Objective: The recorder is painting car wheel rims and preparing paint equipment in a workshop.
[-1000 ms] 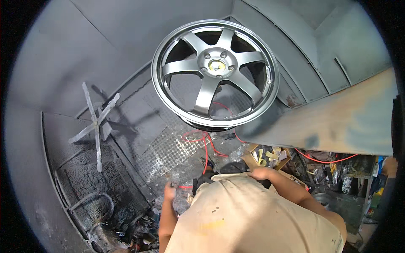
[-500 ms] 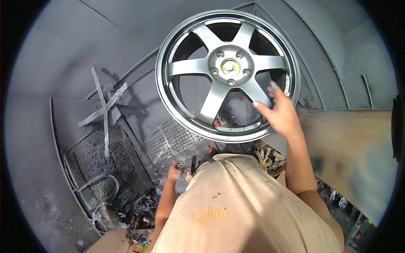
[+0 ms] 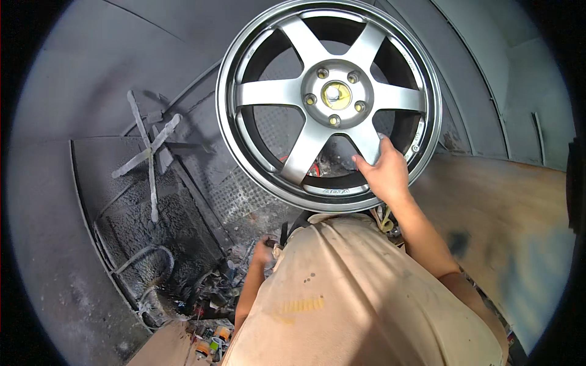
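Observation:
A silver six-spoke wheel rim [image 3: 308, 145] fills the upper middle, with yellow material in its hub and bolt holes. My right hand [image 3: 386, 169] grips the lower-right spoke, fingertips around it and thumb at its side. Down at the left of my body, my left hand [image 3: 264, 250] has curled fingers around a small dark object that I cannot make out. My stained beige shirt [image 3: 348, 293] covers the lower middle of the view.
A paint-coated cross-shaped stand [image 3: 149, 149] rises at the left, above a crusted dark mat [image 3: 143, 226] with a hose loop. A perforated metal floor plate [image 3: 235, 201] lies beneath. A stained board [image 3: 500, 213] is at the right; cans and clutter [image 3: 220, 332] sit at bottom.
My right hand has come up from beside my body and taken hold of the spoke. The rim looks larger and nearer as the view has shifted. My left hand stays low.

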A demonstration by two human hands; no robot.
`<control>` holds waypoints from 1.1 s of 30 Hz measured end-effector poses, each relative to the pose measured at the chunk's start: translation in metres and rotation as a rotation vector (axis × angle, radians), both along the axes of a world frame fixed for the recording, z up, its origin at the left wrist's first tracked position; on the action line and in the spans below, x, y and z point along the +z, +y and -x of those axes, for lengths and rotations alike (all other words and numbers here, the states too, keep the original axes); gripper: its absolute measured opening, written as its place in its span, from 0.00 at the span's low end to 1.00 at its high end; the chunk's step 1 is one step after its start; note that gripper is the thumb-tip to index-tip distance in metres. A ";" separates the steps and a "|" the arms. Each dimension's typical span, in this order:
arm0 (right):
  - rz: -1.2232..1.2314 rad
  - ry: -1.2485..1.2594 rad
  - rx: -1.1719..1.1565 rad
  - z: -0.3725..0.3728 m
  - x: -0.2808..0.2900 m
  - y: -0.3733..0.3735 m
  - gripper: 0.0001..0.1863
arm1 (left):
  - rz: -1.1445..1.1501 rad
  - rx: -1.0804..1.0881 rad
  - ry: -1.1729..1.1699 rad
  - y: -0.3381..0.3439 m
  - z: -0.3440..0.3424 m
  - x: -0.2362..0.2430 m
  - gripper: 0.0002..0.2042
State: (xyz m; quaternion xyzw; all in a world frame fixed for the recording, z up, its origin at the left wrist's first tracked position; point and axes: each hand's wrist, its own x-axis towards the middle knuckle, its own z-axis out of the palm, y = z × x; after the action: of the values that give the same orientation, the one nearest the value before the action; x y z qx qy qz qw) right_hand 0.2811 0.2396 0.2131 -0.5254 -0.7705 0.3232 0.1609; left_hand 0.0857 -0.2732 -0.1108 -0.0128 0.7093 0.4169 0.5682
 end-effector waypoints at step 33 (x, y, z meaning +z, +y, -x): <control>0.090 -0.133 -0.065 -0.005 0.009 0.001 0.37 | 0.082 -0.320 0.247 0.070 0.039 0.031 0.19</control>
State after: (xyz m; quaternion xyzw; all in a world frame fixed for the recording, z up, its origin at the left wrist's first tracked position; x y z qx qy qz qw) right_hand 0.2856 0.2407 0.2217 -0.5770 -0.7468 0.3165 0.0959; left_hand 0.0465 -0.2029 -0.0802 0.1281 0.7831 0.2905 0.5347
